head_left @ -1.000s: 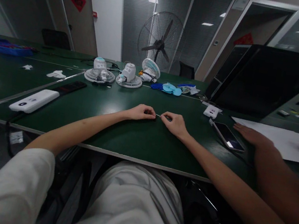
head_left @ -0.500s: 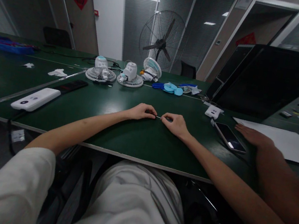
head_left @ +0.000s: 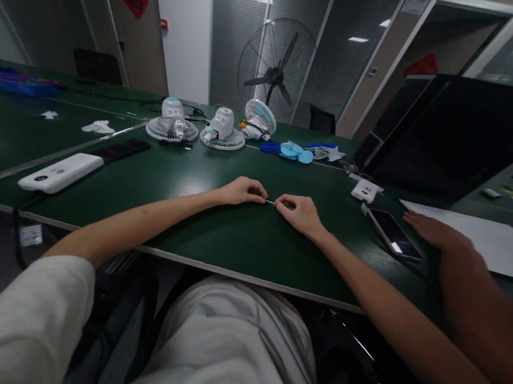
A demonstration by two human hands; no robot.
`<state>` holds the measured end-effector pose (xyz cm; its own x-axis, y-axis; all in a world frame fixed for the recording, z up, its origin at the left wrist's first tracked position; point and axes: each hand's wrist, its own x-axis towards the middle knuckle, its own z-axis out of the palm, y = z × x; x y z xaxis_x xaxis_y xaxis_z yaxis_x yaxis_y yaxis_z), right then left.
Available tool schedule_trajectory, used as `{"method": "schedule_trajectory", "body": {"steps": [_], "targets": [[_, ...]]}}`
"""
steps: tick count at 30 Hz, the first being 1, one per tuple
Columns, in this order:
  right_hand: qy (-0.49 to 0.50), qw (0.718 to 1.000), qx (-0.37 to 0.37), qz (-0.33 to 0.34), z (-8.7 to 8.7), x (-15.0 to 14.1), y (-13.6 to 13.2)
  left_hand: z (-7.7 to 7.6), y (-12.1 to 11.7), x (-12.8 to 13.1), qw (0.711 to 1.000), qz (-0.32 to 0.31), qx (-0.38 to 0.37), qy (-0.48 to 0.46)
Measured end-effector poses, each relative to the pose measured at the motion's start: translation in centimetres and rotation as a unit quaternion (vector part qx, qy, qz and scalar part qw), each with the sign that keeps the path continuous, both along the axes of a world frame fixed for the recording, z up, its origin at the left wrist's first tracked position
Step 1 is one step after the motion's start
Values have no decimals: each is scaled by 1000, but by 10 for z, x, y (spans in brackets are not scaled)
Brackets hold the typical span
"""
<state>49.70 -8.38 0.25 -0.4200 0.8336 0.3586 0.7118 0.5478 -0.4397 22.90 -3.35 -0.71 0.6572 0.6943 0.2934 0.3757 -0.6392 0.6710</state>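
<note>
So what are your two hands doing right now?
Left hand: closed, fingertips pinching one end of a thin, shiny piece.
Right hand: closed, fingertips pinching the other end.

"Is it bright?"
"No, dim; pale lights reflect in the glass panels (head_left: 234,36) up top, and soft glare lies on the tabletop (head_left: 209,236)."
"Sharp?"
"Somewhat soft, stretched toward the edges, with the forearm (head_left: 488,309) at far right blurred."

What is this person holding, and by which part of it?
A thin, light-coloured piece, its ends at the fingertips of the left hand and right hand.
</note>
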Motion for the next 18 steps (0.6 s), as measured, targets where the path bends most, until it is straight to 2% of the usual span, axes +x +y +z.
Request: {"method": "schedule_trajectory", "body": {"steps": [8, 13, 18], "targets": [[-5, 1000, -6, 12, -1, 1, 1, 2, -3, -1, 1000, 2, -15, 8], [25, 999, -12, 31, 0, -1, 2, 0, 0, -1, 1000, -8, -14, 9], [45, 999, -3, 3, -1, -3, 3, -2, 2, 0, 999, -20, -35, -2]]}}
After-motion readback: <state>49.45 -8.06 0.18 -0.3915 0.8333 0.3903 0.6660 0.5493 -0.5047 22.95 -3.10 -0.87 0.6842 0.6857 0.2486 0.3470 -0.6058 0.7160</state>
